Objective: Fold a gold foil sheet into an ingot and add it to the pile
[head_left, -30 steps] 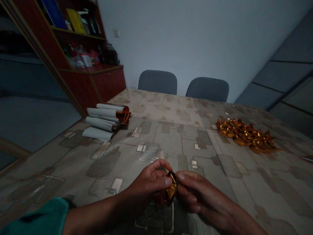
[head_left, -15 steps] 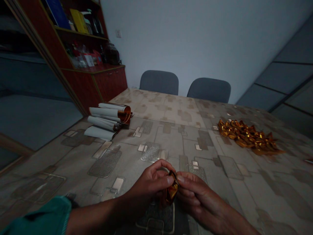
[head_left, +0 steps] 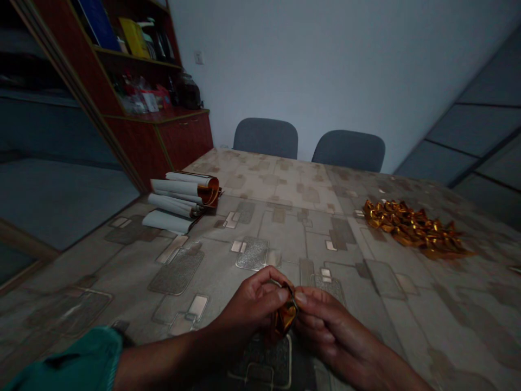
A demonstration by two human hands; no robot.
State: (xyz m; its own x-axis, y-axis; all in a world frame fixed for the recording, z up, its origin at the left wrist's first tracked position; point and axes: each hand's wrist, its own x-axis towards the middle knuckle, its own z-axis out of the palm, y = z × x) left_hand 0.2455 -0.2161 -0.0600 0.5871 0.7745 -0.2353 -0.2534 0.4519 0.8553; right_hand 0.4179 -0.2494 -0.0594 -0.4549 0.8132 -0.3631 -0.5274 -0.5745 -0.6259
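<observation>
Between my hands, just over the near part of the table, is a small piece of folded gold foil paper [head_left: 286, 317]. My left hand [head_left: 260, 301] pinches it from the left, thumb on top and index finger curled round its upper edge. From the right, the thumb and fingertips of my right hand [head_left: 321, 315] grip its edge; the other fingers are curled. Part of the foil is hidden behind the fingers. Away to the right lies a cluster of folded gold foil pieces [head_left: 413, 228]. At the left is a stack of bent foil sheets [head_left: 179, 201], pale on the outside and gold inside.
A patterned cloth covers the table [head_left: 285, 228]. Two grey chairs [head_left: 265, 137] stand at its far side by the wall. To the left is a red-brown cabinet [head_left: 183, 138] with shelves holding a large dark jar [head_left: 188, 92] and several packages.
The gold foil paper has tilted slightly between my fingers, and more of its shiny inner face shows. Both hands stay nearly in place. The view has shifted very slightly.
</observation>
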